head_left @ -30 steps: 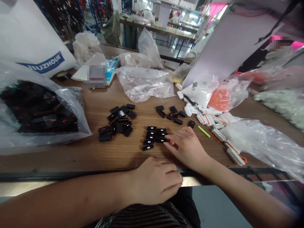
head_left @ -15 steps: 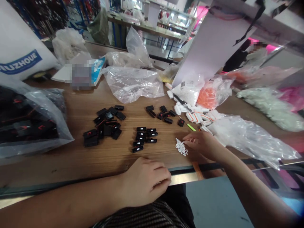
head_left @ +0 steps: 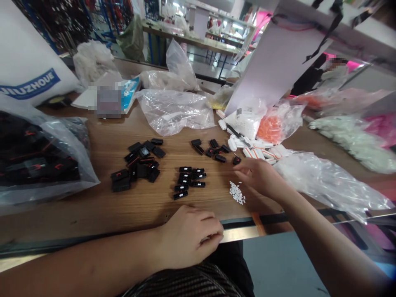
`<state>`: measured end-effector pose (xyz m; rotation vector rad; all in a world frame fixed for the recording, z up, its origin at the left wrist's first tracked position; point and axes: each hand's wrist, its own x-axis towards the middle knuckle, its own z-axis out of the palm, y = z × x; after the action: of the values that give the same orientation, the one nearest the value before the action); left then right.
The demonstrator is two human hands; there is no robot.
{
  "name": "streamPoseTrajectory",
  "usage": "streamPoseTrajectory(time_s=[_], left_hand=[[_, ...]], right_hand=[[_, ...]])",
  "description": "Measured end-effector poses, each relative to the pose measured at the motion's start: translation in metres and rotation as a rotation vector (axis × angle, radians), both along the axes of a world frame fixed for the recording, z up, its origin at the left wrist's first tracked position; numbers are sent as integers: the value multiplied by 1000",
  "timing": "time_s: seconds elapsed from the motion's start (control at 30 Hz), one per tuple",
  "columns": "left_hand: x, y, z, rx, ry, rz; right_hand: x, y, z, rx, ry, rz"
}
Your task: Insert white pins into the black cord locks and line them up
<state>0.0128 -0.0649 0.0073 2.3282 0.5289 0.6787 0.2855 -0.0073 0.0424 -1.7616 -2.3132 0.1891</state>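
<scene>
My right hand (head_left: 255, 175) hovers at the right, its thumb and fingers drawn together in a pinch. What sits between the fingertips, if anything, is too small to make out. Just beyond those fingertips is a small black plastic block with a red mark (head_left: 236, 160). Below them lies a pile of tiny white pegs (head_left: 236, 194). My left hand (head_left: 193, 235) rests at the table's front edge, fingers curled and nothing visible in them. Ahead of it stand several black blocks with paired white dots (head_left: 185, 181).
More black blocks lie in a heap (head_left: 144, 169) on the left and a loose group (head_left: 213, 150) at centre back. White pieces with orange lines (head_left: 255, 152) lie at right, beside clear plastic bags (head_left: 324, 173). A bag of black parts (head_left: 40, 165) fills the left side.
My right hand has moved up and slightly left, from beside the white pegs to the lone black block. It now covers a green stick seen before. My left hand stays put.
</scene>
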Motion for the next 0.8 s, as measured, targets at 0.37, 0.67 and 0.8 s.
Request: streamPoseTrajectory(time_s=[0.37,0.67,0.8], left_hand=[[-1,4,-3,-25,-40,103],[0,7,-4,-165,5,256],[2,7,-5,-124,88,204]], right_hand=[[-43,33,-6,-14,-238,55],[-79,-50,11,-86,-285,165],[-90,-68,-1,-94,-189,223]])
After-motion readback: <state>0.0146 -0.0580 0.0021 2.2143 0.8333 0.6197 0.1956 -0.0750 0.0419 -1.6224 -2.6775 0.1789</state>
